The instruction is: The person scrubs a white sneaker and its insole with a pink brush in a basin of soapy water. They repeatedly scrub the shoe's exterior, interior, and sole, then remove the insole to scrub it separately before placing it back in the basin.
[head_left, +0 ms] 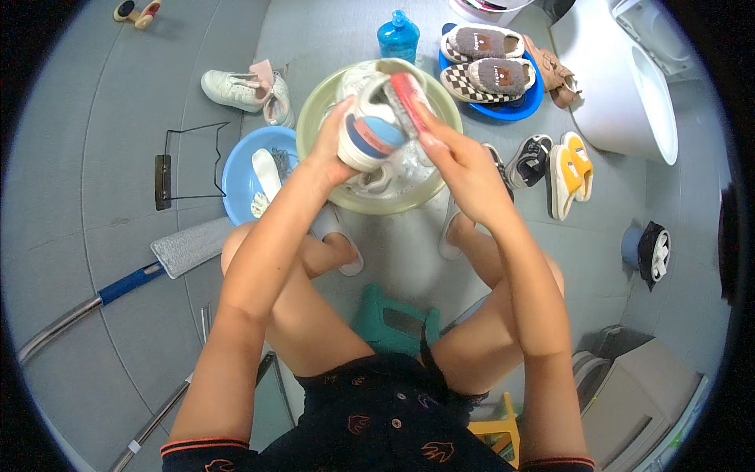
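Observation:
Over a pale green basin of sudsy water, my left hand grips a white shoe with blue and pink bands at one end. My right hand is wrapped around a red-backed scrub brush, its bristles pressed to the shoe near the opening. Foam and another pale item, partly hidden under the shoe, lie in the basin. Left of it stands a light blue basin holding a white insole-like piece and something grey.
White shoes and a blue bottle stand beyond the basin. Checkered shoes fill a dark blue basin. Black sneakers and yellow slippers sit to the right, near the toilet. A flat mop leans left; a green stool is beneath me.

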Demonstrator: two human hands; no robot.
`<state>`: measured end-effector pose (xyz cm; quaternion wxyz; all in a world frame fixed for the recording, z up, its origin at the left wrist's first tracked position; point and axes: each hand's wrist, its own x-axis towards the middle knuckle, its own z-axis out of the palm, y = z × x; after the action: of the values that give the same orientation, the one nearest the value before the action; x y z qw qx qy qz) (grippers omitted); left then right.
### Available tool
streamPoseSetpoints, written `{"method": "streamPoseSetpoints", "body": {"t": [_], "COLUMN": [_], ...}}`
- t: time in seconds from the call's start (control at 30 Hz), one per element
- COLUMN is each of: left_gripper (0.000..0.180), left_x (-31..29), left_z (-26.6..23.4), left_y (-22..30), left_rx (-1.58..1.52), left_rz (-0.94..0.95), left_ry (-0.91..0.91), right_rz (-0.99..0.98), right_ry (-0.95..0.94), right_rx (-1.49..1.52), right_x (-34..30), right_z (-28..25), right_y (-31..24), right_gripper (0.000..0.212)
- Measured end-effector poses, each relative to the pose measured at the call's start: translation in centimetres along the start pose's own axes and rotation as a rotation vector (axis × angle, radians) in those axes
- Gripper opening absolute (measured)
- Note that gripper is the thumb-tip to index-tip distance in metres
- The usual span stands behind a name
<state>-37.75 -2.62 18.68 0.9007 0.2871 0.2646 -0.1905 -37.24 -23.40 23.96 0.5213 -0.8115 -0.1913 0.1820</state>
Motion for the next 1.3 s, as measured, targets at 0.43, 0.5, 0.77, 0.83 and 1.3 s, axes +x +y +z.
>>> {"method": "streamPoseSetpoints", "body": {"t": [0.43, 0.5, 0.77, 0.83, 1.3], "left_gripper": [0.051, 0.052, 0.052, 0.052, 0.052], "left_x": [-1.1, -0.6, -2.4, -2.3, -1.5], "left_z": [0.2, -0.9, -2.1, -3.1, -1.3], "left_y": [-0.4, 0.0, 0.7, 0.5, 0.2], "left_rx": [0.097, 0.065, -0.075, -0.149, 0.035], "left_rz": [0.030, 0.057, -0.099, -0.150, 0.112], "left_ry": [-0.078, -0.059, -0.103, -0.340, -0.091], "right_rz": [0.103, 0.031, 0.197, 0.236, 0.230], "right_ry": [0.020, 0.056, 0.078, 0.215, 0.050], "right_rx": [-0.472, -0.352, -0.640, -0.535, -0.510], "right_x": [0.6, -0.9, 1.1, 1.5, 0.9], "right_z": [1.0, 1.1, -1.1, -1.8, -1.7], "right_y": [1.6, 2.5, 2.1, 2.0, 3.4], "right_gripper": [0.035, 0.036, 0.038, 0.038, 0.039]}}
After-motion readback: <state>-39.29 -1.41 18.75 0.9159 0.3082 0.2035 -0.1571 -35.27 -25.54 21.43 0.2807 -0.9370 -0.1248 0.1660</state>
